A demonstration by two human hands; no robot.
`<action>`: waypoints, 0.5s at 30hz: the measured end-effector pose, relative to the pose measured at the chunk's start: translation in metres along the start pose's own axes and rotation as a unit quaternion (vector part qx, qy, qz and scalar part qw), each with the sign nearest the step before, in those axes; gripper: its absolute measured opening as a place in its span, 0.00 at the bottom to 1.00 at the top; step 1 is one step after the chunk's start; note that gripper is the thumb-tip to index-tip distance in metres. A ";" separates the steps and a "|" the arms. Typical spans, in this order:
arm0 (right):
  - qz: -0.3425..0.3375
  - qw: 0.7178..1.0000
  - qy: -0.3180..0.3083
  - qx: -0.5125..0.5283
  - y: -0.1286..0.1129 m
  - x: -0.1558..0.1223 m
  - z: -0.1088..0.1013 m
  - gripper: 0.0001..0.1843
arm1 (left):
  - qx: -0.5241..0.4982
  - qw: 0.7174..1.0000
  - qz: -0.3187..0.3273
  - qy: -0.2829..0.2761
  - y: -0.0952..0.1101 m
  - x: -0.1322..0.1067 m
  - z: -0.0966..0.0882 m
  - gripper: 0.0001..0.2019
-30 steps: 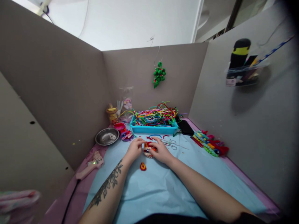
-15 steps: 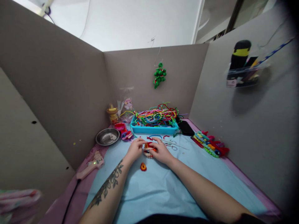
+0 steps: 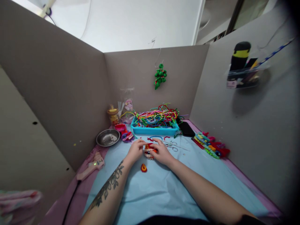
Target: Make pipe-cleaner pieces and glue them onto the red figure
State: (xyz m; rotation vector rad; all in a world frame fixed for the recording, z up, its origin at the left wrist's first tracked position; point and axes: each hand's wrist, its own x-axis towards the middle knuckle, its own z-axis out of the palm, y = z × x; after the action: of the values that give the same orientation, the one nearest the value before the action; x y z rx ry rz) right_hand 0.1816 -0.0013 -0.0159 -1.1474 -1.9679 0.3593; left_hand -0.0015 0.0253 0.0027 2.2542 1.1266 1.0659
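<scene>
Between my hands is a small red, orange and cream pipe-cleaner figure (image 3: 149, 153), partly covered by my fingers. My left hand (image 3: 136, 149) has its fingers closed on the figure's upper left side. From the right, my right hand (image 3: 161, 152) grips it too, with the fingers curled over its edge. Just below, a red and orange teardrop-shaped piece (image 3: 143, 168) lies on the blue sheet (image 3: 161, 190). Scissors (image 3: 172, 146) rest flat beyond my right hand, beside short red and blue pipe-cleaner scraps.
A blue tray (image 3: 154, 130) heaped with pipe cleaners stands at the back. At left are a metal bowl (image 3: 106, 138) holding small pale bits and a pink glue gun (image 3: 90, 168) with its cord. A black phone (image 3: 186, 128) and colourful fuzzy pieces (image 3: 211, 147) lie at right. Grey panels surround the table.
</scene>
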 end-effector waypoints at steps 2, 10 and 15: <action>-0.002 1.000 -0.001 -0.002 0.000 0.000 0.000 0.14 | 0.002 1.000 0.000 -0.004 0.000 0.000 0.000 0.22; 0.000 1.000 -0.002 -0.006 0.000 0.000 0.000 0.14 | 0.005 1.000 -0.003 -0.003 -0.001 0.000 0.001 0.22; 0.000 1.000 -0.001 -0.001 0.000 0.000 0.000 0.14 | 0.003 1.000 -0.005 -0.003 -0.001 0.000 0.001 0.22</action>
State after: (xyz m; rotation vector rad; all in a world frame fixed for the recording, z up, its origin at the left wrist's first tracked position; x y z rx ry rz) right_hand 0.1813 -0.0014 -0.0156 -1.1474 -1.9696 0.3586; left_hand -0.0013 0.0258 0.0017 2.2528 1.1371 1.0519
